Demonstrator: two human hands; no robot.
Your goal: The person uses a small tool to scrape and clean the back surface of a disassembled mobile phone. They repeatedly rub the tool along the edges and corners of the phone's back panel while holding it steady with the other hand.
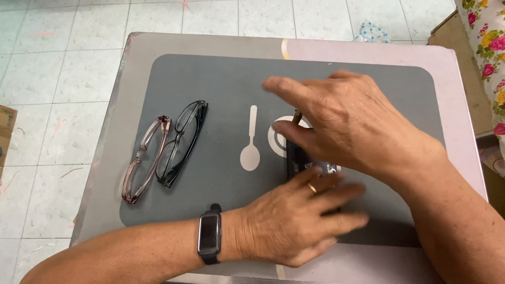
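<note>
Both hands, left hand (292, 223) flat and right hand (347, 123) spread, covered a dark case (297, 158); two glasses (165, 150) lay untouched.

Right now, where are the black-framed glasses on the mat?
In the head view, the black-framed glasses lie folded on the left part of the grey mat, touching the pink-framed glasses on their left, apart from both hands.

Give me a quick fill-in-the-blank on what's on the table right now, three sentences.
1. To the left of the spoon symbol on the grey mat lie ____ pairs of glasses.
2. The left hand wears a gold ____ on one finger.
3. The smartwatch sits on the ____ wrist.

Missing words: two; ring; left
</note>
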